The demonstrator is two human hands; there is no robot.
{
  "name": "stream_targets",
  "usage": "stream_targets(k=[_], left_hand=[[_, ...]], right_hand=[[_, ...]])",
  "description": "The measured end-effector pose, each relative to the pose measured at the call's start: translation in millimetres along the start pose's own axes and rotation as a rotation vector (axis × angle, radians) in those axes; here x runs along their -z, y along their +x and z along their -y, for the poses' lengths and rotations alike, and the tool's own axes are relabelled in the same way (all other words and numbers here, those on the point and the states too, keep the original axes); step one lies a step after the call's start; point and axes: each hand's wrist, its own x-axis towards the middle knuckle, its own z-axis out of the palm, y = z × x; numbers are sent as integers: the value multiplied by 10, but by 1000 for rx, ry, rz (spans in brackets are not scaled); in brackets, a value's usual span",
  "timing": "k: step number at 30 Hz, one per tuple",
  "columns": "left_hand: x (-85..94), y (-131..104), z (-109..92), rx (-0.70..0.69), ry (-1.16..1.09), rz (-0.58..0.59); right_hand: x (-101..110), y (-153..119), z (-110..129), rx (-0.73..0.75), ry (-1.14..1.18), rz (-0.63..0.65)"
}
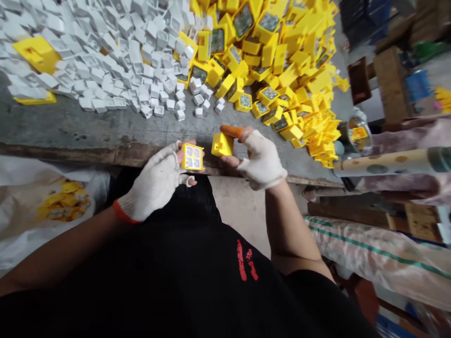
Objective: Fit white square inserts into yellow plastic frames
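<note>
In a white fingerless glove, my left hand (158, 173) holds a flat yellow frame (192, 157) with four white square cells facing up. My right hand (262, 157), gloved the same way, pinches a yellow plastic housing (221, 144) between thumb and index finger. An orange cover (231, 131) sits over that index finger. The two yellow parts are a short gap apart, just above the table's front edge. Beyond my hands lie many small white caps (158, 89) and a heap of yellow housings (282, 70), several with grey cells showing.
Both heaps spread over the grey table (116, 129). At the left below the edge, a white sack (21, 188) contains yellow pieces. On the right are a jar (358, 134), a patterned roll (384, 164) and a wrapped bundle (380, 249).
</note>
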Motion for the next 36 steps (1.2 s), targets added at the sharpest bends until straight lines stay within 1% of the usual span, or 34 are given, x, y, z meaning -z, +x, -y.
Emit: stream_targets(k=[3, 5, 6, 8, 10, 12, 15, 17, 19, 22, 24, 26, 28, 30, 33, 36], left_hand=[[-6, -16, 19, 12, -19, 50], [-14, -28, 32, 9, -25, 57], [-22, -34, 36, 7, -24, 57], [-46, -41, 40, 1, -19, 59], [-76, -42, 41, -4, -8, 63], [-101, -41, 48, -7, 6, 69], [-102, -58, 80, -31, 25, 71], [-69, -88, 106, -54, 65, 69], [-20, -125, 121, -90, 165, 67], [32, -175, 94, -205, 411, 50], [29, -200, 46, -279, 560, 38], [-4, -227, -13, -337, 665, 28], [-48, -260, -70, -411, 722, 22], [-89, -299, -110, -492, 765, 26], [-125, -359, -129, -559, 809, 38], [-112, -380, -128, -541, 799, -52]], right_hand=[[80, -141, 153, 184, 186, -107], [102, -173, 221, 274, 278, -130], [101, -173, 241, 295, 308, -124], [89, -158, 258, 280, 335, -89], [78, -144, 258, 228, 340, -46], [78, -143, 255, 204, 342, -33], [83, -159, 276, 221, 306, -34], [58, -180, 324, 247, 265, -25], [-13, -212, 395, 272, 239, -41], [-195, -274, 481, 285, 260, -124], [-320, -305, 487, 248, 385, -204], [-409, -312, 459, 156, 603, -256], [-449, -298, 436, 41, 829, -243], [-457, -272, 448, -13, 979, -199], [-477, -223, 509, -23, 1038, -216], [-541, -181, 538, -56, 1064, -216]])
